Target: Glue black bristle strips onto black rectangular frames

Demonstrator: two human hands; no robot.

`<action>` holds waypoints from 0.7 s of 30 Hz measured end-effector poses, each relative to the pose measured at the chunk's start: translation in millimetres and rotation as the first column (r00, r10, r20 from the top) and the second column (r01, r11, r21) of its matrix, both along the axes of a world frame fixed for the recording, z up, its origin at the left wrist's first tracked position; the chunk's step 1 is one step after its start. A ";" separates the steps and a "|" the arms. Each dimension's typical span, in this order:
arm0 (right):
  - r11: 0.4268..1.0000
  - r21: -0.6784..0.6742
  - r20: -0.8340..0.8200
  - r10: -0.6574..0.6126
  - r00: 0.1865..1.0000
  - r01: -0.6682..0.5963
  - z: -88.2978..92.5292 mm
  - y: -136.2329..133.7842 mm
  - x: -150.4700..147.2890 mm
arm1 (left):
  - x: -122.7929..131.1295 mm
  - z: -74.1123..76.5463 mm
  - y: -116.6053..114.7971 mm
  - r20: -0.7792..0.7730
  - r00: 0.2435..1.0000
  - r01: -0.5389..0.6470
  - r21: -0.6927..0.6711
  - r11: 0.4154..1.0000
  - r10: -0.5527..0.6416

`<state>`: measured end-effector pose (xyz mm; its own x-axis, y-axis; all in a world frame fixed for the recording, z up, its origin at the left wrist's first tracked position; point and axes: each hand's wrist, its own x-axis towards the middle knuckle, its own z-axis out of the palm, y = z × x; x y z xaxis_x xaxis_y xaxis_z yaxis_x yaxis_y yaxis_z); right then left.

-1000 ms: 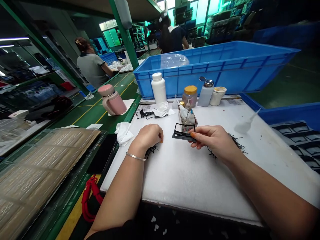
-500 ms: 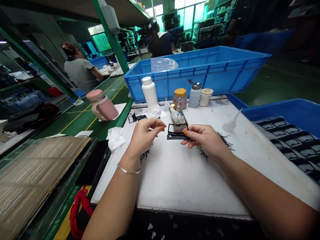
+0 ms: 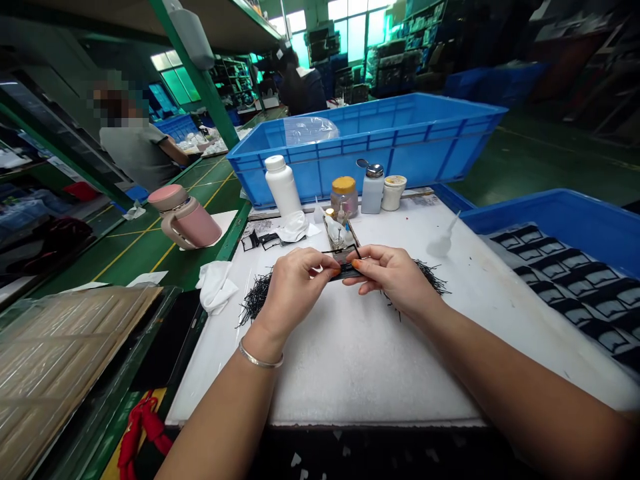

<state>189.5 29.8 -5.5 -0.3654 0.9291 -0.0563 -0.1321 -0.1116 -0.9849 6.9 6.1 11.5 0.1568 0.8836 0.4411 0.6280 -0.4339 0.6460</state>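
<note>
My right hand (image 3: 395,277) pinches a small black rectangular frame (image 3: 344,265) above the white foam mat (image 3: 360,353). My left hand (image 3: 295,287) has come against the frame's left end, its fingertips pinched together on it; whether it also holds a small piece I cannot make out. A heap of thin black strips (image 3: 257,297) lies on the mat just left of my left hand. A second heap of black strips (image 3: 430,277) lies behind my right hand.
Behind the hands stand a small tray of tools (image 3: 337,233), a white bottle (image 3: 281,185), a yellow-lidded jar (image 3: 344,195), a dispenser bottle (image 3: 373,188) and a big blue crate (image 3: 380,143). A pink mug (image 3: 184,217) stands left; a blue bin of black frames (image 3: 575,273) right. Other people work beyond.
My left hand rose from the strip heap on the mat and moved right to meet the frame. My right hand brought the frame lower and closer. The view shifted, uncovering the left heap.
</note>
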 end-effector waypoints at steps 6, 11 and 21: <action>1.000 0.022 -0.006 -0.019 1.000 0.020 1.1 -0.9 0.0 | 0.7 1.3 -0.9 -0.156 0.986 -0.048 0.067 0.997 0.058; 0.999 0.028 -0.006 -0.016 1.000 0.016 0.0 -0.6 0.4 | 3.2 2.2 -1.2 -0.168 0.984 -0.056 0.046 0.997 0.063; 0.997 0.071 0.005 -0.020 1.000 0.020 -3.2 -0.5 -0.4 | 4.7 1.8 -2.1 -0.228 0.970 -0.074 0.037 0.997 0.081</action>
<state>189.0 29.3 -8.8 -0.3468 0.9379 0.0078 -0.1283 -0.0392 -0.9910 11.7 4.0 13.3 0.1882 0.8851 0.4257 0.7903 -0.3938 0.4695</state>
